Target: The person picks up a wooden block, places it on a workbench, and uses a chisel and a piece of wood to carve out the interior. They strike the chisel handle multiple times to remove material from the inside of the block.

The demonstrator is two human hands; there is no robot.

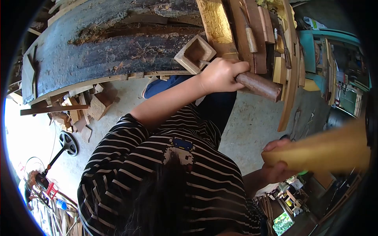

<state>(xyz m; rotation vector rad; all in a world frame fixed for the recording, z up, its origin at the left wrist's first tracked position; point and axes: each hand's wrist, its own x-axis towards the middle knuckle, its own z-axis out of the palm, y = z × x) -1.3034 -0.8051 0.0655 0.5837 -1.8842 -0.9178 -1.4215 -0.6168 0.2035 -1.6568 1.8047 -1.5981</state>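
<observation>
My left hand (222, 74) is wrapped round a chisel (260, 85) whose thick brown wooden handle points to the right. Its narrow blade reaches to the hollow of a small square wooden block (181, 58) at the edge of the workbench. My right hand (275, 161) is raised off to the right, away from the chisel, with fingers closed round a thick yellowish length of wood (323, 151). That wood is smeared by motion, and its far end runs to the dark rim of the view.
The dark, rough slab bench top (98, 55) bears a hollowed yellow board (217, 23). Another wooden-handled tool (251, 37) lies among wood strips at the right. Wood offcuts (98, 106) are heaped on the floor below, near a black wheel (69, 143).
</observation>
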